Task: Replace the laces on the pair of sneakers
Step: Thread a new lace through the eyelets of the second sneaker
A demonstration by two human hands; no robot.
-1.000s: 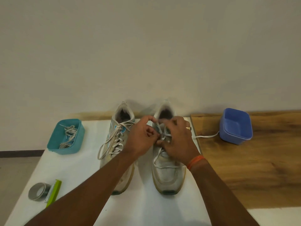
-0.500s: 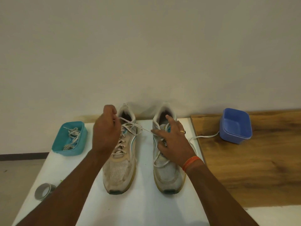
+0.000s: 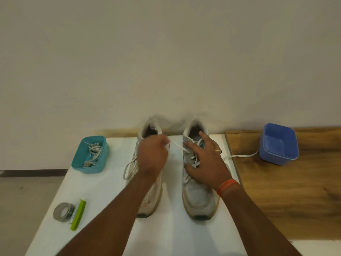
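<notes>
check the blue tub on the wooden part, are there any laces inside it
No, the blue tub shows only its bare inside; one white lace lies on the table beside it, running toward the right sneaker.

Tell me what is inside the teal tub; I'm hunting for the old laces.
The teal tub holds a loose tangle of greyish laces. The bottom beneath the tangle is covered, and how many laces there are cannot be told.

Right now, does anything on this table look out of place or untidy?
One thing: a white lace trails from the right shoe across the table seam to the blue tub. Otherwise the left hand pinches a lace end and the right hand steadies that shoe.
</notes>
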